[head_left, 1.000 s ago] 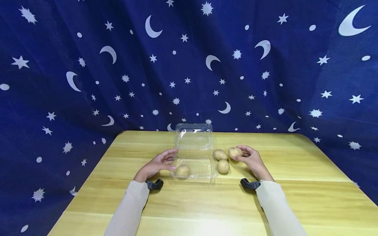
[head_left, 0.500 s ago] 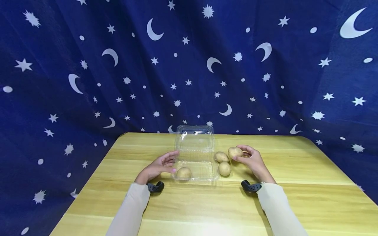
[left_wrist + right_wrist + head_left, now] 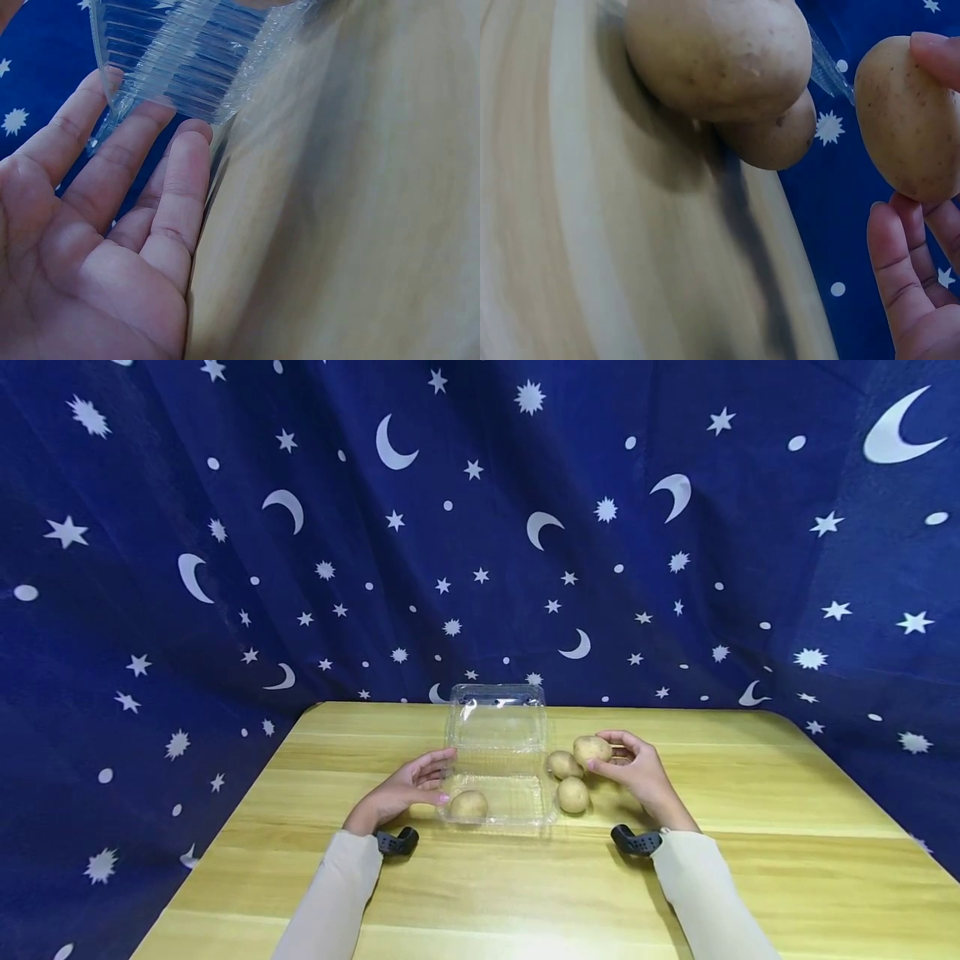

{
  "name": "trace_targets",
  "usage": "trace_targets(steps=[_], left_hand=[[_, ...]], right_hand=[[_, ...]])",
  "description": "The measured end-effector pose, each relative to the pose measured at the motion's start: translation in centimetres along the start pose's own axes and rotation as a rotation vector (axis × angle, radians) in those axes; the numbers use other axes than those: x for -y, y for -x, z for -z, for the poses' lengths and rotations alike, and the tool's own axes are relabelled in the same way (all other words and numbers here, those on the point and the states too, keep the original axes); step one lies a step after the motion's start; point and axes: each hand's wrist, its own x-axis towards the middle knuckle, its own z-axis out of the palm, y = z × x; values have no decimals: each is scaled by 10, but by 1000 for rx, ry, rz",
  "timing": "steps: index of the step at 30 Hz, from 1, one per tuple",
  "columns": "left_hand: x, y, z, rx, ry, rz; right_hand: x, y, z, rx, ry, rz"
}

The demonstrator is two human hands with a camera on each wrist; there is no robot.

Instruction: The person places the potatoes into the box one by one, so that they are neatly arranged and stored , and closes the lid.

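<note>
My right hand (image 3: 636, 770) pinches a potato (image 3: 592, 751) between thumb and fingertips; the right wrist view shows this potato (image 3: 909, 120) held above the tabletop. Just left of it, two more potatoes, a rear one (image 3: 564, 765) and a front one (image 3: 573, 795), sit on the table beside a clear plastic clamshell box (image 3: 517, 797). The box's lid (image 3: 498, 722) stands raised at the back. One potato (image 3: 468, 805) lies in the box's front left corner. Against the box's left side rests my left hand (image 3: 405, 789), its fingers extended along the ribbed wall (image 3: 172, 60).
The light wooden table (image 3: 480, 893) reaches back to a dark blue curtain (image 3: 480, 527) printed with moons and stars. A dark wrist mount sits on each arm, a left one (image 3: 397, 841) and a right one (image 3: 636, 841).
My right hand has lifted the potato slightly and brought it a little left, closer to the two on the table. The left hand keeps its place at the box; the head view has tilted up slightly.
</note>
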Motion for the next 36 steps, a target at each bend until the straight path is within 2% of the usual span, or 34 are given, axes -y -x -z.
trace_targets(steps=[7,14,27,36], left_hand=[[-2,2,-1,7,-5,-8],[-1,2,-2,7,-6,4],[-2,2,-1,7,0,-4],[2,2,1,5,-2,-7]], right_hand=[[4,1,-4,11,4,38],[9,1,-7,21,62,77],[24,2,-23,84,39,68],[21,1,-31,87,96,85]])
